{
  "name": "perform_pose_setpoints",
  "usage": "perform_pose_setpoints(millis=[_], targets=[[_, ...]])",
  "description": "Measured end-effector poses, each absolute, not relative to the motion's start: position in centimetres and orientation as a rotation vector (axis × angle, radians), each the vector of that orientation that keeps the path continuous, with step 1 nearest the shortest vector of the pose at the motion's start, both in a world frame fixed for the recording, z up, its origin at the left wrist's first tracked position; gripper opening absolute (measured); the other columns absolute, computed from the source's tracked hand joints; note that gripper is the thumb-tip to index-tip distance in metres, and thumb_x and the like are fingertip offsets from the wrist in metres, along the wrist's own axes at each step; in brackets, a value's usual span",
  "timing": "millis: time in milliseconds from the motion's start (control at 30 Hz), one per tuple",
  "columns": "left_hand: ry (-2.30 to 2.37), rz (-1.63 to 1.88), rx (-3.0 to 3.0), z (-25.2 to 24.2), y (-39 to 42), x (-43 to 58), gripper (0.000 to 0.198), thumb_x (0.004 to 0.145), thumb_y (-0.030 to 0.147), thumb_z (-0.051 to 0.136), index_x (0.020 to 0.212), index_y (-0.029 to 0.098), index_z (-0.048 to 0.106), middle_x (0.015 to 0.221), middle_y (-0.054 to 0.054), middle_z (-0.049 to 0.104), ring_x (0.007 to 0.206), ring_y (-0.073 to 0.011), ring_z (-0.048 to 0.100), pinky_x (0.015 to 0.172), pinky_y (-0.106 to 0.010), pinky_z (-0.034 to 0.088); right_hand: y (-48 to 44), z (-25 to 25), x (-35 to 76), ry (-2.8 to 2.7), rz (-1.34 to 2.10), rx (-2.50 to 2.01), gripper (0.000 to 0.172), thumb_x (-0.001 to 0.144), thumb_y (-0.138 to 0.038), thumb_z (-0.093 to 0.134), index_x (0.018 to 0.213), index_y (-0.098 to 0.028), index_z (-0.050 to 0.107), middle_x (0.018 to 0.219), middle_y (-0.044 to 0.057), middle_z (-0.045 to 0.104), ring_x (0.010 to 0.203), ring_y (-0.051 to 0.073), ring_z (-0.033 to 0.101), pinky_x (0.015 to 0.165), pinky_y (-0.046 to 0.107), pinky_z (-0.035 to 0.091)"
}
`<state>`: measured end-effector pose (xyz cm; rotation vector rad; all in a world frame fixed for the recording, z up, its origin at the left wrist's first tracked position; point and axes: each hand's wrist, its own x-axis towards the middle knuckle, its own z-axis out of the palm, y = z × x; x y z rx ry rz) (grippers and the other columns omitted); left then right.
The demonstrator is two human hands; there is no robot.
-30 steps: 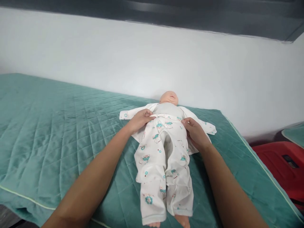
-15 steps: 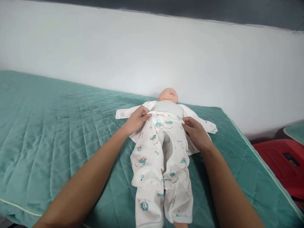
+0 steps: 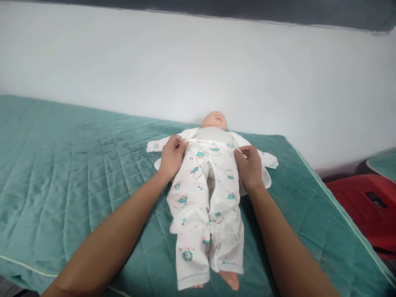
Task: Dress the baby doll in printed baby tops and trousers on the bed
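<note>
A baby doll (image 3: 214, 120) lies on its back, its head close to the wall. It wears white baby pants (image 3: 193, 206) printed with teal and brown cartoon figures. A matching white jacket (image 3: 266, 160) lies open at its sides, sleeves on the arms, with a pale grey chest showing between. My left hand (image 3: 173, 154) pinches the waistband at its left end. At the other end of the waistband, my right hand (image 3: 248, 165) is also closed on the fabric. Bare feet show below the pant cuffs, one mostly covered.
A quilted green cover (image 3: 77, 185) lies under the doll, with a pale piped edge at the right and front. Behind it stands a white wall (image 3: 198, 66). A red plastic object (image 3: 359, 202) is beyond the right edge.
Both hands stay on the waistband, now stretched wider and straighter across the belly. The view has shifted slightly, so more of the doll's feet shows.
</note>
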<state>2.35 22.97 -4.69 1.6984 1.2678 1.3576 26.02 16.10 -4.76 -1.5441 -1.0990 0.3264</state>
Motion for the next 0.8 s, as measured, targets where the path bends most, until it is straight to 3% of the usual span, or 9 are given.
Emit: perform_pose_setpoints(millis=[367,567,700,800], targets=[[0.911,0.812,1.6,-4.0,23.5,0.0,0.034,0.082,0.053,0.065,0.075,0.02,0.058,0.069,0.002,0.055,0.064,-0.0132,0.05,0.062,-0.027,0.041,15.5,-4.5,27.6,-1.264,0.415,-1.771,0.021,0.078,-0.043,0.067,0.074,-0.024,0.06,0.078,0.002,0.066,0.074,0.02,0.057,0.072,0.034,0.043],[0.849,0.793,1.545,-4.0,23.4,-0.2,0.04,0.087,0.054,0.059,0.068,0.02,0.052,0.067,0.002,0.051,0.064,-0.0133,0.05,0.062,-0.027,0.041,15.1,-4.6,28.7,-1.198,0.859,-1.674,0.025,0.077,-0.046,0.07,0.074,-0.024,0.059,0.063,-0.002,0.059,0.057,0.015,0.048,0.055,0.03,0.038],[0.988,0.833,1.612,-4.0,23.4,0.7,0.041,0.087,0.055,0.058,0.067,0.021,0.051,0.065,0.001,0.051,0.061,-0.0139,0.047,0.058,-0.028,0.036,15.0,-4.6,28.7,-1.153,0.989,-1.572,0.026,0.076,-0.046,0.071,0.076,-0.023,0.06,0.069,-0.001,0.062,0.062,0.015,0.052,0.057,0.03,0.04],[1.173,0.892,1.709,-4.0,23.6,1.7,0.047,0.088,0.058,0.054,0.062,0.021,0.046,0.061,0.001,0.047,0.06,-0.0145,0.042,0.057,-0.029,0.031,15.1,-4.5,28.2,-1.199,0.889,-1.631,0.03,0.079,-0.051,0.067,0.074,-0.022,0.061,0.07,0.0,0.062,0.064,0.017,0.051,0.06,0.031,0.04]])
